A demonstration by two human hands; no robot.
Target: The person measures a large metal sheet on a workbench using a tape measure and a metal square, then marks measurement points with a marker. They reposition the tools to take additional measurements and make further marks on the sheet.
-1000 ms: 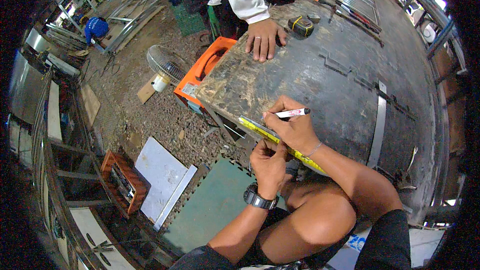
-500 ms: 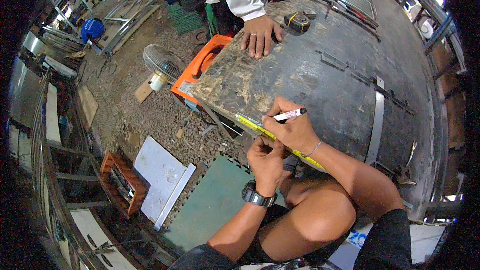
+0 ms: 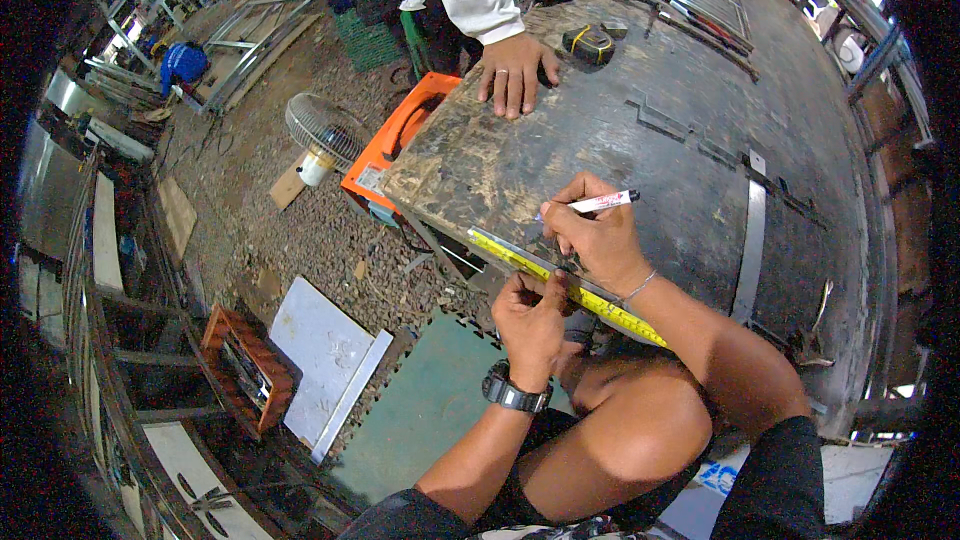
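A yellow tape measure blade [image 3: 620, 316] runs along the near edge of the dark, scuffed worktable [image 3: 640, 180], over what looks like a narrow metal strip. My left hand [image 3: 530, 325] pinches the blade near its middle, thumb on top. Just above the blade, my right hand [image 3: 598, 230] grips a white marker [image 3: 602, 202] with a black end, its tip pointing left and lifted off the strip. Across the table a co-worker's hand [image 3: 517, 75] rests flat, fingers spread, beside a black and yellow tape measure case [image 3: 588, 44].
An orange machine [image 3: 400, 135] stands against the table's left end, near a fan [image 3: 325, 135] on the gravel. A flat metal bar [image 3: 751, 240] and thin bent pieces [image 3: 670, 122] lie on the tabletop. Green matting [image 3: 420, 410] and a pale panel [image 3: 325, 355] cover the ground at left.
My right hand has lifted away from the tape blade with the marker, moving up and slightly right. More of the blade shows now. My left hand stays nearly in place.
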